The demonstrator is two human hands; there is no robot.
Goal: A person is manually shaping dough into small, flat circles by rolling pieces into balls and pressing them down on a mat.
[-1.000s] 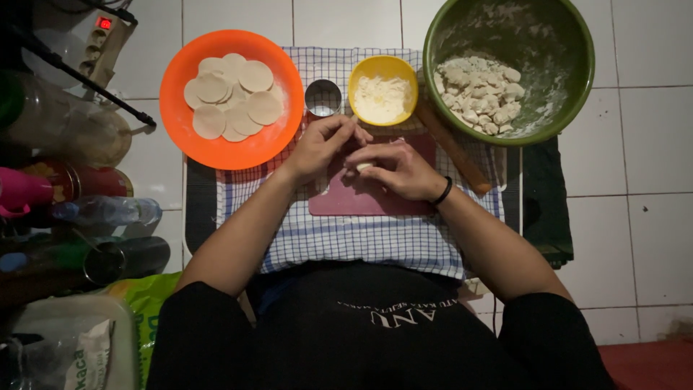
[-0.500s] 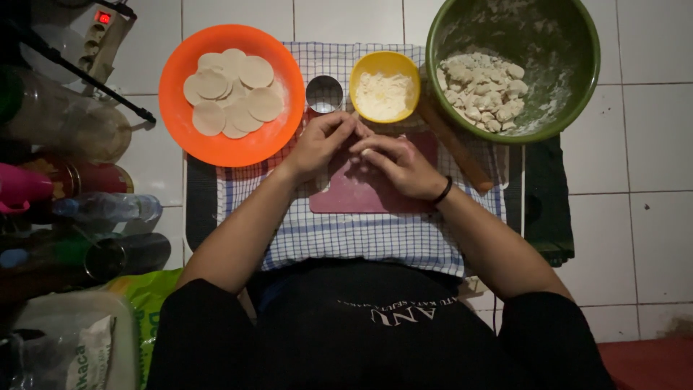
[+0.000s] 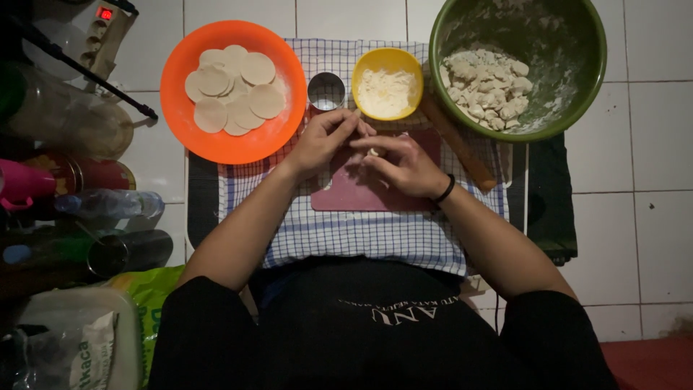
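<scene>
Far left: bottles (image 3: 108, 204) and jars lie along the edge of the white tiled floor (image 3: 650, 144), dim and hard to make out.
Orange plate (image 3: 180, 133): sits on the floor left of the hands, with a pile of flat round dough discs (image 3: 234, 90) on it.
Metal cutter ring (image 3: 326, 91): stands between the orange plate and a yellow bowl, just above the left hand.
Left hand (image 3: 326, 141): fingers curled inward, fingertips meeting those of the other hand, pinching a small dough piece.
Dough piece (image 3: 373, 152): pale and mostly hidden, held between the fingertips of both hands over the dark red board (image 3: 346, 196).
Right hand (image 3: 404, 165): fingers bent and nearly closed on the dough piece; a black band circles the wrist.
Yellow bowl (image 3: 388, 83): holds white flour, just above the hands.
Checked cloth (image 3: 361, 235): blue and white, spread under the board.
Rolling pin (image 3: 458, 144): wooden, lying at a slant right of the right hand.
Green bowl (image 3: 570, 79): large, floured inside, with a heap of small dough lumps (image 3: 485, 87), well right of the hands.
</scene>
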